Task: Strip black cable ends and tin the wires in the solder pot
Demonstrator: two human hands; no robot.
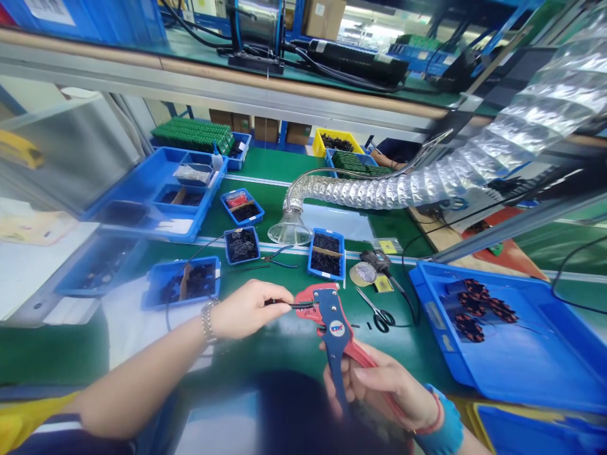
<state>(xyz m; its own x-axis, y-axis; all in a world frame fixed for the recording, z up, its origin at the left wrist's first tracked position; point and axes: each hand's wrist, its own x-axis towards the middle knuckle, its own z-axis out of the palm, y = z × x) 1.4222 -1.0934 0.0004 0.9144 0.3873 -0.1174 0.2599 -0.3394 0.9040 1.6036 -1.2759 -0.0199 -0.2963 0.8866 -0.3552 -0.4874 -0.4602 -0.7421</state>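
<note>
Near the middle of the green bench, my left hand (251, 308) pinches a thin black cable (298, 306) between thumb and fingers. The cable's end lies in the jaws of a red and blue wire stripper (336, 328). My right hand (379, 379) is wrapped around the stripper's handles, which stand somewhat apart. Part of the left handle is hidden behind my fingers. To the right of the tool lie black-handled scissors (378, 313) and short black offcuts (363, 327). Diagonal pliers (282, 260) rest farther back, apart from both hands.
Small blue bins, such as one of black parts (326, 253), stand behind my hands. A flexible silver duct (360, 192) ends in a clear hood (289, 229). At right is a large blue tray (535, 360) with coiled parts (478, 303). A tape roll (364, 273) sits behind the scissors.
</note>
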